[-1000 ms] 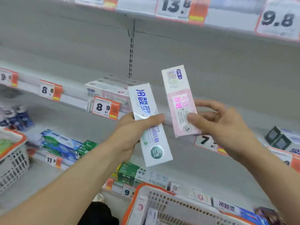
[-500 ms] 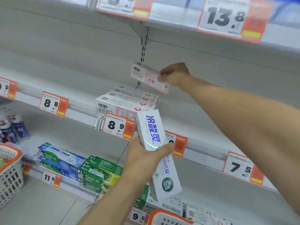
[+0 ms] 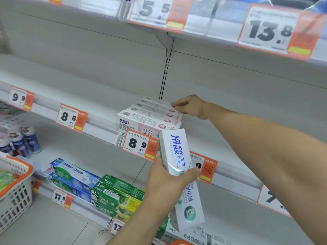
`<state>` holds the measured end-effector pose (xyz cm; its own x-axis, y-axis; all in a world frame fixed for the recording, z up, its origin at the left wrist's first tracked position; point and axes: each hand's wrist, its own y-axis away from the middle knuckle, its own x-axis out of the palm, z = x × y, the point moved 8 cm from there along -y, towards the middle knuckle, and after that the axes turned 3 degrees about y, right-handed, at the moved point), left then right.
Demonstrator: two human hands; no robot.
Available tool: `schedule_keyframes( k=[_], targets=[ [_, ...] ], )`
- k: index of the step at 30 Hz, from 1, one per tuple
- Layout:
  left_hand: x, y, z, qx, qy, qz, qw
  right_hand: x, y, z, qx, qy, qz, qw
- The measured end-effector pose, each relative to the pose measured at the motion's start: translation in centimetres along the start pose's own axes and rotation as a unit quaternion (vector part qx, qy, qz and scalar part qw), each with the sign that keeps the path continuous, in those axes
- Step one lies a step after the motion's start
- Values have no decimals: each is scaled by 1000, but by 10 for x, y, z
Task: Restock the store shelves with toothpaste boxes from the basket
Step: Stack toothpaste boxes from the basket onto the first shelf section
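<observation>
My left hand (image 3: 164,181) grips a white toothpaste box (image 3: 177,152) with blue lettering, held upright and tilted in front of the middle shelf's edge (image 3: 99,128). My right hand (image 3: 191,106) reaches over the shelf and pinches the right end of a pink toothpaste box (image 3: 155,103) lying at the back of a row of matching pink boxes (image 3: 150,119). That row sits behind the 8.9 price tag (image 3: 138,144). An orange rim of the basket (image 3: 180,242) peeks in at the bottom edge.
Green Darlie boxes (image 3: 116,197) and blue boxes (image 3: 74,177) fill the lower shelf. Small bottles (image 3: 26,142) stand at the left. A second white basket with an orange rim (image 3: 16,197) is at the far left. The upper shelf edge (image 3: 212,34) overhangs.
My right hand carried the pink box from in front of me up to the shelf and lowered it onto the back of the pink row. My left hand kept hold of the white box.
</observation>
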<state>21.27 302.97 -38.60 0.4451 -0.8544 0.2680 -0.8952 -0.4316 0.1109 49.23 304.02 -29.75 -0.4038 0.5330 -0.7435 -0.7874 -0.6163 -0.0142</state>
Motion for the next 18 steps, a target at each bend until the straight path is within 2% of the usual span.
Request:
schedule_keyframes(
  k=[2,5,7,9,12,15,18],
  targets=[
    [1,0,-1,0,3,-1,1000,-2,6,0,-8,-6,-19,1000],
    [7,1,-3,2,10,8,1000,-27,30,2,-49,-25,-135,989],
    [12,2,-5,4,13,13,1000,-41,61,3,-73,-44,-170,982],
    [18,5,-6,-1,24,25,999,-47,103,3,-68,-84,-143,984],
    [32,11,-7,-18,59,60,996,-47,178,6,-72,-147,-45,985],
    [41,14,-6,-14,64,53,996,-38,243,-9,-33,-117,37,992],
    [56,17,1,-29,66,55,996,-26,284,-31,-1,-75,68,995]
  ],
)
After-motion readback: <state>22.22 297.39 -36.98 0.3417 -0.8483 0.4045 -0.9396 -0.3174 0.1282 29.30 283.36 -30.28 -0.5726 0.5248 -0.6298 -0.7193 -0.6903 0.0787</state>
